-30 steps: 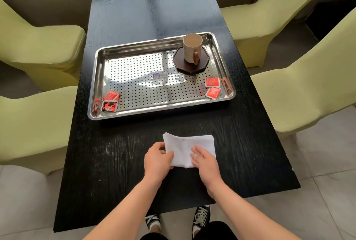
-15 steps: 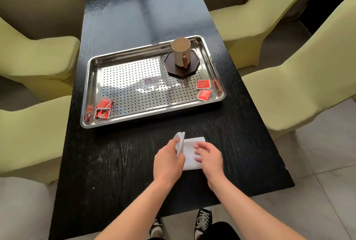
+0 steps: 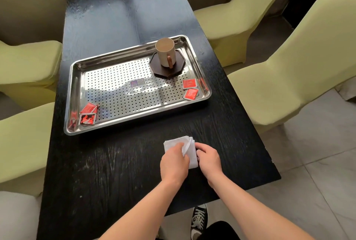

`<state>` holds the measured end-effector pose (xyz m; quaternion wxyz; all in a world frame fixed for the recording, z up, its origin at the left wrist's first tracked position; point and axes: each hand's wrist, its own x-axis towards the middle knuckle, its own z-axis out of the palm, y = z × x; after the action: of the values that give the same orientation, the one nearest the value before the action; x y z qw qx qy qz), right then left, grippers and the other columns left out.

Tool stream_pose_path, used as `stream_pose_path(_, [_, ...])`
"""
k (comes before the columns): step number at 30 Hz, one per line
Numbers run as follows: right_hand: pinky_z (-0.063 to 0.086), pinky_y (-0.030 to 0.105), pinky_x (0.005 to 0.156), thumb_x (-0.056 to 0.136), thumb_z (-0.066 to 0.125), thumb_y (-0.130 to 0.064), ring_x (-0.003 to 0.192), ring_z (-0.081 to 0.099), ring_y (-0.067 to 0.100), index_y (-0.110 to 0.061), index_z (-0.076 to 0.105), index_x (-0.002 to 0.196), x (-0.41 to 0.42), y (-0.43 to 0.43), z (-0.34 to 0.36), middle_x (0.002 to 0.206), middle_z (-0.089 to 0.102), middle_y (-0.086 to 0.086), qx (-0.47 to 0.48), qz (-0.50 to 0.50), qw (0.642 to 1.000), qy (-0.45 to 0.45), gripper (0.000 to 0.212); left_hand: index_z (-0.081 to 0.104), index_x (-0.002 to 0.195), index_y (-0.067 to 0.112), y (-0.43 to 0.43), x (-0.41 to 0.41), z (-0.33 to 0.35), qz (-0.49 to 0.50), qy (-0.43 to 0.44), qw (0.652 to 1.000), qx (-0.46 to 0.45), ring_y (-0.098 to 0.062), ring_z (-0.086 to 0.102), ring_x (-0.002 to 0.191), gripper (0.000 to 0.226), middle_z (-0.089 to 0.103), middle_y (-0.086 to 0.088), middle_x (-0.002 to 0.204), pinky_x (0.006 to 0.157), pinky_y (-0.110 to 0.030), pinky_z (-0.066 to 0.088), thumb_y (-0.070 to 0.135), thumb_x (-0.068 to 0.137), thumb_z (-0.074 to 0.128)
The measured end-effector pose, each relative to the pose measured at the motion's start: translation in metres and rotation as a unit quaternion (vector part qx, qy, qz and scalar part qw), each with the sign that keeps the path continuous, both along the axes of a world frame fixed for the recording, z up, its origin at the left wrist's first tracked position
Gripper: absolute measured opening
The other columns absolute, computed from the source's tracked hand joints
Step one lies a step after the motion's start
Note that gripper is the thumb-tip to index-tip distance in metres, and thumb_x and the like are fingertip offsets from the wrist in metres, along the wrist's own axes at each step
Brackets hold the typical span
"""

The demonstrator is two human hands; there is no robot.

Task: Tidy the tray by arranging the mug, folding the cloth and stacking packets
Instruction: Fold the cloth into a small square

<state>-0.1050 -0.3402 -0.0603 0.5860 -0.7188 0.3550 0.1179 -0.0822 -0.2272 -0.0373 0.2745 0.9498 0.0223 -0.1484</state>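
Observation:
A small white cloth (image 3: 174, 141), folded into a compact square, lies on the black table in front of the steel tray (image 3: 77, 66). My left hand (image 3: 174, 164) presses on its left half, fingers on the fabric. My right hand (image 3: 209, 157) pinches its right edge. On the tray's far right, a beige mug (image 3: 164, 51) stands upright on a dark octagonal coaster (image 3: 178, 67). Two red packets (image 3: 189, 88) lie at the tray's right edge, and a couple more red packets (image 3: 88, 113) sit in its near left corner.
The black table (image 3: 115, 162) runs away from me, with yellow-green chairs (image 3: 289, 66) on the right and yellow-green chairs (image 3: 25, 77) on the left. Bare tabletop lies left of my hands and beyond the tray. My shoes (image 3: 199, 218) show under the near edge.
The cloth went from a wide rectangle to a smaller square as my left hand folded its left side over to the right. Both hands stayed on it.

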Motion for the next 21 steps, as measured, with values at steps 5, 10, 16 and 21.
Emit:
stream_pose_path(5, [0.057,0.032,0.086,0.098,0.049,-0.017,0.1,0.064,0.005,-0.032,0.067,0.122,0.002,-0.005,0.001,0.104,0.066,-0.02,0.008,0.008,1.0,-0.008,0.034,0.066,0.121,0.025,-0.006,-0.008,-0.005,-0.037,-0.005,0.999,-0.017,-0.008,0.064,0.084,0.031,0.068,0.011,0.094,0.071,-0.024,0.051,0.035,0.092,0.066])
stream_pose_path(10, [0.053,0.02,0.073,0.1,0.05,-0.024,0.088,0.066,-0.001,-0.038,0.066,0.119,-0.001,-0.004,0.001,0.094,0.066,-0.023,0.014,0.018,0.999,-0.024,0.028,0.07,0.108,0.029,0.016,-0.019,-0.016,-0.166,-0.116,0.976,0.078,-0.017,0.053,0.112,0.019,0.061,0.006,0.114,0.091,-0.035,0.045,0.037,0.092,0.061])
stream_pose_path(16, [0.053,0.036,0.095,0.095,0.061,-0.025,0.113,0.057,0.013,-0.022,0.053,0.14,-0.003,0.002,-0.005,0.129,0.056,-0.006,-0.165,0.155,0.974,-0.022,0.046,0.015,0.152,0.04,0.042,-0.027,-0.048,-0.287,-0.026,0.948,0.138,-0.031,-0.01,0.154,0.068,-0.002,-0.009,0.167,0.124,-0.052,0.005,0.052,0.096,0.05])
stream_pose_path(21, [0.052,0.033,0.091,0.091,0.066,-0.023,0.11,0.055,0.016,-0.024,0.047,0.142,-0.006,0.001,-0.01,0.129,0.051,-0.001,-0.265,0.214,0.94,-0.01,0.054,-0.006,0.156,0.041,0.047,-0.029,-0.06,-0.321,0.024,0.936,0.144,-0.024,-0.036,0.146,0.081,-0.03,-0.004,0.163,0.122,-0.052,-0.011,0.079,0.087,0.011])
